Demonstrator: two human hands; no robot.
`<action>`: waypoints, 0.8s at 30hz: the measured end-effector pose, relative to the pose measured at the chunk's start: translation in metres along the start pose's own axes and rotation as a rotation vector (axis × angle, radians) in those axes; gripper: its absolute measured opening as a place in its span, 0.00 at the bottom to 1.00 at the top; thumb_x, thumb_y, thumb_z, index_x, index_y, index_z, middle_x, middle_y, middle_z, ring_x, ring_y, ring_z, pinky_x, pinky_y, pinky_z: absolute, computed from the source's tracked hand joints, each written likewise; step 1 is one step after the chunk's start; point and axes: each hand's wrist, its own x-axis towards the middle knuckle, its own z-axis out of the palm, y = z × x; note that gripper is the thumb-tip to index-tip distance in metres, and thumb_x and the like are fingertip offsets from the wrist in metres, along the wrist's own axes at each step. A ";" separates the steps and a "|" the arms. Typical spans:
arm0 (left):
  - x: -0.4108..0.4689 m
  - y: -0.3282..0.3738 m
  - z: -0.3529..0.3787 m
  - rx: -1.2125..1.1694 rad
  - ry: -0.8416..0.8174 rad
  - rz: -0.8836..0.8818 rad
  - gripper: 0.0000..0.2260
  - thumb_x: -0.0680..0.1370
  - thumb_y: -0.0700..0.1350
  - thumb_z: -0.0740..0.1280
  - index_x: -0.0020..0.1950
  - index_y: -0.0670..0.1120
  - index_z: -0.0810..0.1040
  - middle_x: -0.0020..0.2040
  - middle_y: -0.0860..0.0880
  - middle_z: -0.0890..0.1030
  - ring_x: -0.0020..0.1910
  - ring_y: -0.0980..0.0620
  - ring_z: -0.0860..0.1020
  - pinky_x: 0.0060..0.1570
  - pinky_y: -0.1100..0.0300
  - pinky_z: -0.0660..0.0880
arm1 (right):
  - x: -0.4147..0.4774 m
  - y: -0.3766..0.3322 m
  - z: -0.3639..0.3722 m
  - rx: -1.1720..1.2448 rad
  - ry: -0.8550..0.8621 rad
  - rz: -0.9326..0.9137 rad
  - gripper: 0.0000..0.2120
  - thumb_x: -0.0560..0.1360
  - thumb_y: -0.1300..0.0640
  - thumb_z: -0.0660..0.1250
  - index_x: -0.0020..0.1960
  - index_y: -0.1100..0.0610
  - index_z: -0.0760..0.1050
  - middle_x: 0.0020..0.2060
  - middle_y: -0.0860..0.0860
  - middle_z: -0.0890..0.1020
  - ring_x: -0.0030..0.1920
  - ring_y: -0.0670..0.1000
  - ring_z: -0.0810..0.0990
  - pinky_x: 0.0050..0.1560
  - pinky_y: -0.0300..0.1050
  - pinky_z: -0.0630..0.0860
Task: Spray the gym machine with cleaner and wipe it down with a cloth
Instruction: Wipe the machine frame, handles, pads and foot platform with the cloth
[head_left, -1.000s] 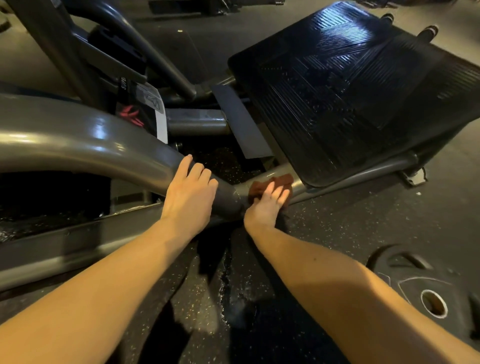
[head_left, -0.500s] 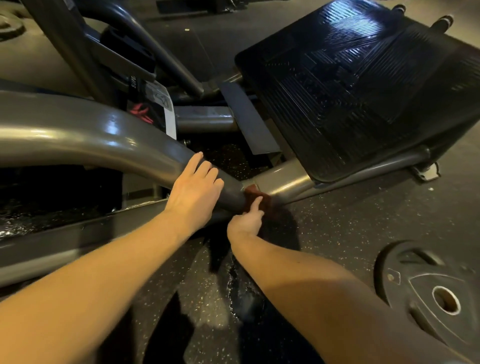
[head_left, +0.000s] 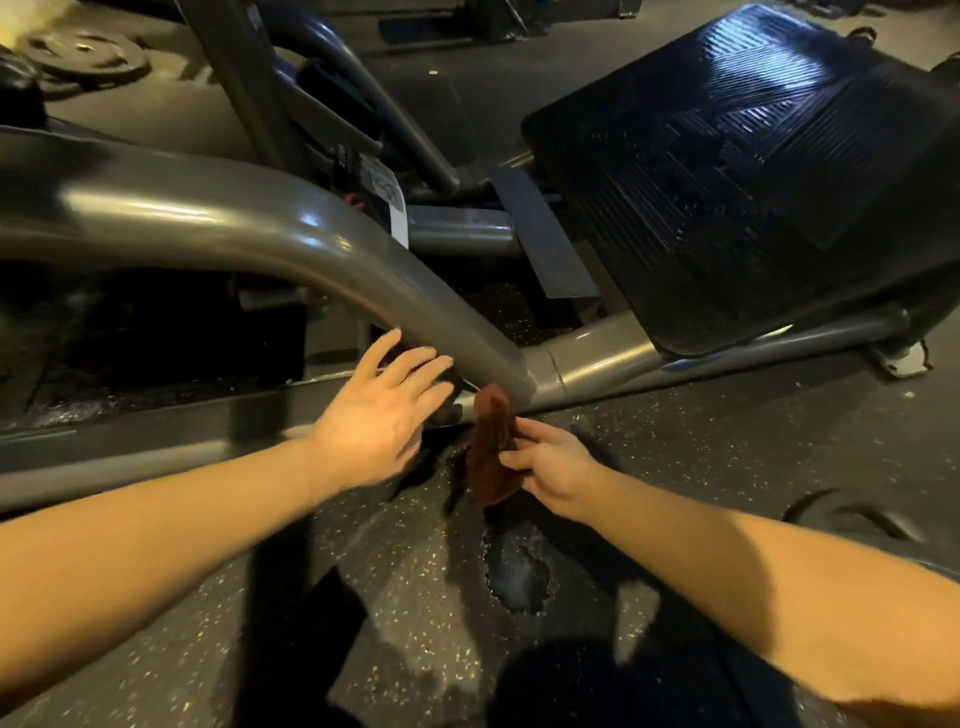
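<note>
The gym machine has a thick grey curved tube (head_left: 291, 228) that runs down to a joint near the floor, and a black ribbed footplate (head_left: 753, 171) at the upper right. My right hand (head_left: 556, 467) pinches a reddish-brown cloth (head_left: 491, 447), which hangs just below the tube's joint, its top end at the tube. My left hand (head_left: 384, 415) hovers with straight spread fingers just below the tube, and holds nothing. No spray bottle is in view.
The floor is dark speckled rubber with a wet patch (head_left: 514, 577) below the cloth. Weight plates (head_left: 88, 57) lie at the far upper left. A lower grey rail (head_left: 156, 441) runs along the floor under the tube. A dark shape (head_left: 852, 514) lies at the right.
My left hand came off the tube and now hovers below it. My right hand drew the cloth back from the joint and down, now pinching it as it hangs.
</note>
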 end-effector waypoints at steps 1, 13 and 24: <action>-0.011 0.008 0.005 -0.197 0.032 -0.089 0.25 0.75 0.51 0.72 0.71 0.46 0.77 0.73 0.44 0.75 0.73 0.40 0.71 0.78 0.41 0.52 | -0.005 0.001 0.001 -0.014 -0.031 0.015 0.24 0.80 0.76 0.58 0.72 0.59 0.73 0.58 0.60 0.85 0.58 0.56 0.84 0.50 0.47 0.81; -0.032 0.046 0.010 -1.527 -0.356 -0.925 0.13 0.79 0.55 0.72 0.58 0.49 0.83 0.53 0.50 0.87 0.55 0.51 0.84 0.62 0.53 0.78 | -0.024 0.014 0.053 -0.114 -0.230 0.094 0.21 0.83 0.71 0.57 0.73 0.58 0.74 0.61 0.56 0.85 0.63 0.55 0.83 0.56 0.51 0.81; -0.045 0.035 0.006 -1.584 -0.337 -0.949 0.05 0.79 0.46 0.70 0.52 0.47 0.81 0.50 0.47 0.86 0.52 0.47 0.84 0.57 0.53 0.79 | -0.014 0.027 0.059 -0.344 -0.097 0.156 0.34 0.78 0.62 0.73 0.78 0.44 0.64 0.63 0.51 0.81 0.56 0.50 0.83 0.57 0.55 0.81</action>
